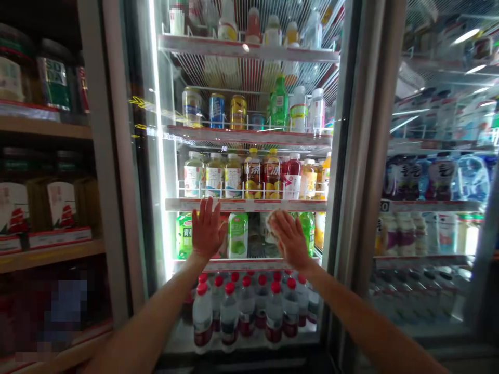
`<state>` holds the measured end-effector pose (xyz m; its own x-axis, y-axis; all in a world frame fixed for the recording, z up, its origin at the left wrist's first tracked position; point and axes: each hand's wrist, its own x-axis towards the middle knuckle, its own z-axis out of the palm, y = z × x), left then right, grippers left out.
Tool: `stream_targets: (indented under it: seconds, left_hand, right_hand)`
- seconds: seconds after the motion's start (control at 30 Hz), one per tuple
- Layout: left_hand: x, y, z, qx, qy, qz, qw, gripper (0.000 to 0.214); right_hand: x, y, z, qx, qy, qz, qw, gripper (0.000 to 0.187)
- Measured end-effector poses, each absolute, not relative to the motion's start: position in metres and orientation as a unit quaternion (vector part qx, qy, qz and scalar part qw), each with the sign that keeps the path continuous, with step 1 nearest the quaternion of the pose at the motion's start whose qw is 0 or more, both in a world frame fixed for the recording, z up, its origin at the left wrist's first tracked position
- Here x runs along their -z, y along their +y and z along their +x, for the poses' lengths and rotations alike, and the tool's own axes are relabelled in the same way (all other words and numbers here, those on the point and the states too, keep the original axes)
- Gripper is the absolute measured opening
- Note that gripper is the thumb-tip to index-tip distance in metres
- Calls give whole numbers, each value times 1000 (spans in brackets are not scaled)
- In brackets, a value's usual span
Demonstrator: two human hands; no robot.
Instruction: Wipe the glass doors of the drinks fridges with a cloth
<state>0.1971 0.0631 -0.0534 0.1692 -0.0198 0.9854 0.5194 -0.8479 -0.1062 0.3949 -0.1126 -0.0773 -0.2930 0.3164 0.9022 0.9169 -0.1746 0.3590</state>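
Note:
My left hand (pixel 206 228) lies flat on the glass door (pixel 163 171) of a lit drinks fridge, fingers spread and pointing up, holding nothing. My right hand (pixel 291 240) presses a white cloth (pixel 272 217) against the same glass, a little to the right at the same height. Only the cloth's upper edge shows past the fingers. Behind the glass, between the hands, stands a green-labelled bottle (pixel 237 235). Both hands sit just below the third shelf (pixel 249 204).
Inside the fridge are shelves of cans and coloured drink bottles, with red-capped water bottles (pixel 249 311) at the bottom. A second fridge door (pixel 436 182) stands to the right behind a grey frame (pixel 362 156). Wooden shelves (pixel 47 130) with jars and boxes are at the left.

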Motion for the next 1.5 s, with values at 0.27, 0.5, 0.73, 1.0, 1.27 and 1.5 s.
stream_targets:
  seconds: [0.27, 0.5, 0.73, 1.0, 1.27, 1.5]
  left_hand:
    - [72, 62, 192, 604, -185, -738, 238, 54]
    - [82, 65, 190, 602, -176, -745, 225, 53]
    - [89, 64, 181, 578, -177, -751, 265, 51]
    - [109, 64, 168, 557, -173, -760, 288, 51]
    - [124, 70, 145, 511, -154, -785, 313, 47]
    - [125, 67, 136, 487, -168, -793, 325, 44]
  right_hand:
    - [103, -103, 377, 532, -647, -503, 213, 58]
    - [42, -83, 370, 552, -575, -528, 294, 57]
    - [89, -80, 352, 533, -660, -485, 211, 57]
    - [59, -63, 338, 534, -614, -514, 270, 56]
    - [84, -62, 334, 523, -706, -449, 162, 55]
    - [73, -47, 321, 537, -668, -472, 206, 54]
